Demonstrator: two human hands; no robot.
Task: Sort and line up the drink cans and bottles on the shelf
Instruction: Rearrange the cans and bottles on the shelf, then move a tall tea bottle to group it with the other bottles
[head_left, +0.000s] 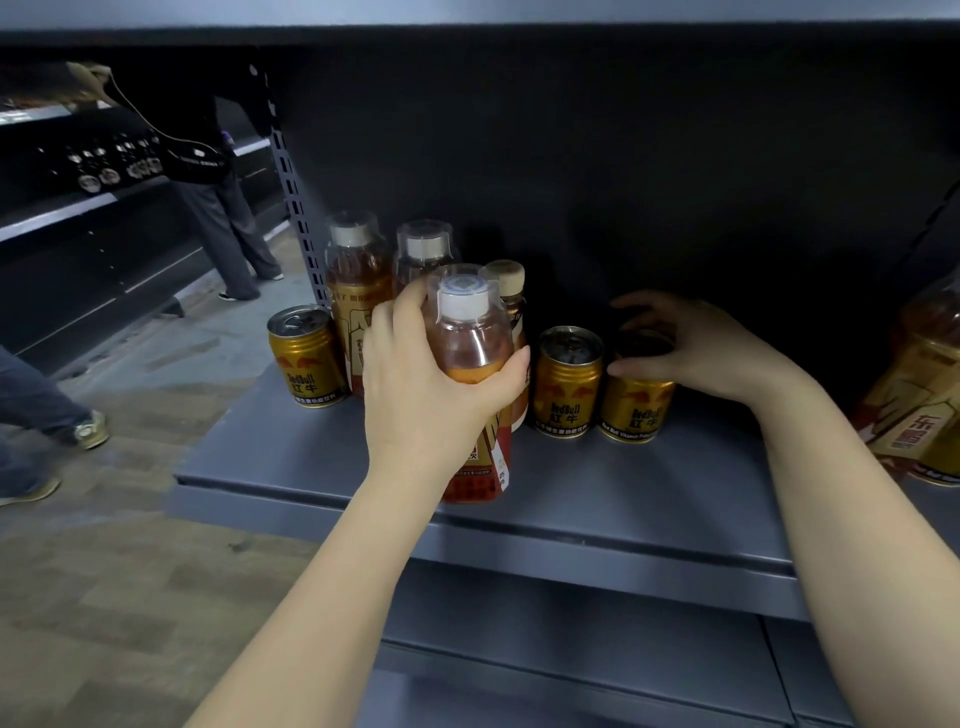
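Note:
On the grey shelf my left hand grips a white-capped amber drink bottle around its shoulder; the bottle stands near the shelf's front. My right hand is curled over the top of a gold Red Bull can, fingers on its rim. A second gold can stands just left of it. Behind my left hand are two tall bottles and a beige-capped bottle. Another gold can stands at the shelf's left end.
A further bottle with a gold label stands at the right edge. The perforated shelf upright rises at the left. One person stands in the aisle by another shelf; another person's legs are at far left. A lower shelf lies beneath.

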